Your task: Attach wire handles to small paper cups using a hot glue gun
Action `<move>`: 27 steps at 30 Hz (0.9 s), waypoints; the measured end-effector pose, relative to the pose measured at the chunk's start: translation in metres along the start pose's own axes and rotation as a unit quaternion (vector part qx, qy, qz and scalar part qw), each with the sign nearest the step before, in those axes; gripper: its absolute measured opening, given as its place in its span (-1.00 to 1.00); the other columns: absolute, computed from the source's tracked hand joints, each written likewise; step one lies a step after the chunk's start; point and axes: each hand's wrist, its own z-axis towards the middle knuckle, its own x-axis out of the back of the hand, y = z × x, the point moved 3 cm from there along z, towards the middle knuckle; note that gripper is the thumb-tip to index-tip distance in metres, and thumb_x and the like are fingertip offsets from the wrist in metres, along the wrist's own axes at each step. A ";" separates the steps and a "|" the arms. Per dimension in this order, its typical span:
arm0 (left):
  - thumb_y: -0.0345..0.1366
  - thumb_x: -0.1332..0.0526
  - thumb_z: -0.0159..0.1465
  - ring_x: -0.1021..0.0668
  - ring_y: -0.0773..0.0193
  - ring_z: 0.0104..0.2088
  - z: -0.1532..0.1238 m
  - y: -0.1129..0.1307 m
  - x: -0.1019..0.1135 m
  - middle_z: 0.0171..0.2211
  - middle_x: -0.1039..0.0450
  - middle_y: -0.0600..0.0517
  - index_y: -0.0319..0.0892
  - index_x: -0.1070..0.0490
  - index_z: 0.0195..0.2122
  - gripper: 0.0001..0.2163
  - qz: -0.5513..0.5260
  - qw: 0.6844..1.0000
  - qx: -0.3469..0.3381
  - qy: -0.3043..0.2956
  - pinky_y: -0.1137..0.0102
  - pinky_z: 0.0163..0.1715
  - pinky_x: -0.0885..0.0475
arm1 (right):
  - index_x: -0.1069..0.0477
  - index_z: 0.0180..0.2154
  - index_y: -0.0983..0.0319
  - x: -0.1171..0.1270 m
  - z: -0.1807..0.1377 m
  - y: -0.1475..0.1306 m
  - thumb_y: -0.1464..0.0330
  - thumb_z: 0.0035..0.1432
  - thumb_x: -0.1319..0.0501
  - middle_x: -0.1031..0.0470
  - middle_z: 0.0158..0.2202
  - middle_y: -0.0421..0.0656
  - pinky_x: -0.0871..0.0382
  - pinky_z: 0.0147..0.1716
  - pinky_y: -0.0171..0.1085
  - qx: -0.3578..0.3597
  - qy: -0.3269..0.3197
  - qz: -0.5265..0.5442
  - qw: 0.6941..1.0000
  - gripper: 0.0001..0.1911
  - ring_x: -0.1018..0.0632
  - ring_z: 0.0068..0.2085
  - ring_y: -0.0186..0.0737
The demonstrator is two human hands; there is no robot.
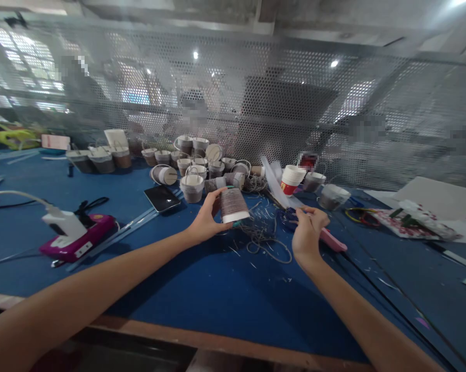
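My left hand (210, 219) is closed around a paper cup (234, 202) wrapped in grey-brown cord, tilted with its white rim toward me. Loose grey cord (264, 240) lies in a tangle on the blue table below and to the right of the cup. My right hand (308, 232) is closed, thumb and fingertips pressed together; what they hold, if anything, I cannot make out. Beside and partly beneath it lies a pink-handled tool (332, 240) with a black cable, its front hidden. Translucent white strips (277, 183) lie just beyond the right fingertips.
Several small cord-wrapped buckets (192, 187) crowd the back before a perforated metal screen (217, 108). A stack of paper cups (292, 179) stands right of them. Left are a phone (161, 199) and a purple power strip (95, 235). Papers and red-and-white decorations (415, 219) lie right.
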 end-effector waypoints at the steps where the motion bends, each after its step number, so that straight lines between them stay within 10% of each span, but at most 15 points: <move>1: -0.33 -0.38 -0.03 -0.44 0.00 0.10 0.000 -0.002 0.000 0.08 -0.31 -0.17 -0.03 -0.07 0.15 -0.27 -0.003 1.000 -0.001 -0.001 0.01 0.08 -0.37 | -0.17 -0.33 0.16 0.001 0.001 -0.001 0.20 -0.02 -0.09 -0.25 -0.12 -0.06 -0.23 -0.05 -0.05 -0.001 -0.002 0.012 1.000 -0.77 -0.29 0.01 -0.02; 10: -0.38 -0.43 -0.14 -0.36 -0.02 0.18 0.002 -0.009 -0.001 0.14 -0.26 -0.17 -0.03 -0.12 0.07 -0.26 -0.048 0.999 0.005 0.009 0.00 0.17 -0.26 | -0.12 -0.54 0.15 -0.019 -0.036 -0.043 0.22 0.15 0.02 -0.52 -0.09 -0.04 -0.27 -0.07 -0.09 0.036 -0.437 0.170 0.882 -0.74 -0.43 0.00 -0.05; 21: -0.16 -0.45 -0.12 -0.38 -0.01 0.15 0.003 -0.006 -0.003 0.11 -0.26 -0.14 0.00 -0.09 0.05 -0.26 -0.102 0.995 -0.012 -0.003 0.02 0.12 -0.32 | -0.07 -0.53 0.14 -0.023 -0.008 0.006 0.18 -0.03 -0.01 -0.48 -0.41 -0.06 -0.31 -0.45 -0.17 -0.222 -0.272 0.101 0.931 -0.80 -0.39 -0.47 -0.18; 24: -0.15 -0.45 -0.11 -0.36 -0.03 0.17 0.002 -0.006 -0.003 0.10 -0.27 -0.14 0.00 -0.10 0.05 -0.27 -0.092 0.996 -0.008 -0.014 0.00 0.12 -0.33 | -0.16 -0.36 0.16 -0.015 0.000 0.008 0.27 -0.16 -0.13 -0.45 -0.30 -0.07 -0.37 -0.34 -0.10 -0.110 -0.178 -0.003 0.978 -0.75 -0.44 -0.35 -0.12; 27: -0.19 -0.46 -0.13 -0.35 -0.07 0.18 0.001 -0.002 -0.005 0.11 -0.28 -0.14 0.00 -0.11 0.06 -0.25 -0.093 0.995 -0.007 -0.040 -0.03 0.12 -0.31 | -0.14 -0.05 0.23 -0.015 -0.006 -0.011 0.34 -0.19 -0.19 -0.29 0.06 0.06 -0.32 -0.03 0.00 0.113 -0.269 -0.016 0.956 -0.43 -0.41 -0.02 -0.03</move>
